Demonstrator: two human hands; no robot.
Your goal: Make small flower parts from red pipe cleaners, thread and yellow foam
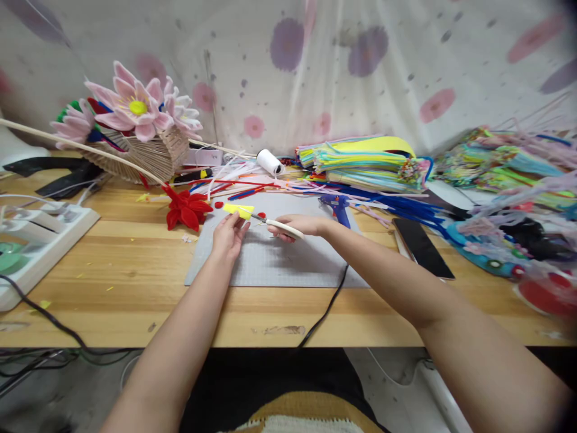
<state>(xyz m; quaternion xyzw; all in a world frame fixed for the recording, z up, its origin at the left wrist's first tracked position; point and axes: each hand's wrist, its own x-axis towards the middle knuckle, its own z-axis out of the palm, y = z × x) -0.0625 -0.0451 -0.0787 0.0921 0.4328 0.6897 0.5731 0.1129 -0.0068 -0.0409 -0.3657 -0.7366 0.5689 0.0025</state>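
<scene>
A small yellow strip [233,209], whose material I cannot make out, is pinched in the fingers of my left hand [229,236]. My right hand [301,225] grips a pair of scissors [288,230] with pale handles. The scissor blades point left and meet the yellow strip; whether they are parted is too small to tell. Both hands are over a grey cutting mat [265,270]. Small red pieces lie on the mat close to the strip. Just left of the mat is a red fuzzy flower [186,208] on a long pale stem.
A blue glue gun [336,207] lies at the mat's right, its black cord running to the table's front edge. Behind are bundled pipe cleaners [360,157] and a white spool [269,162]. A phone [421,248] lies right; a power strip [54,255] and pink flowers [130,108] stand left.
</scene>
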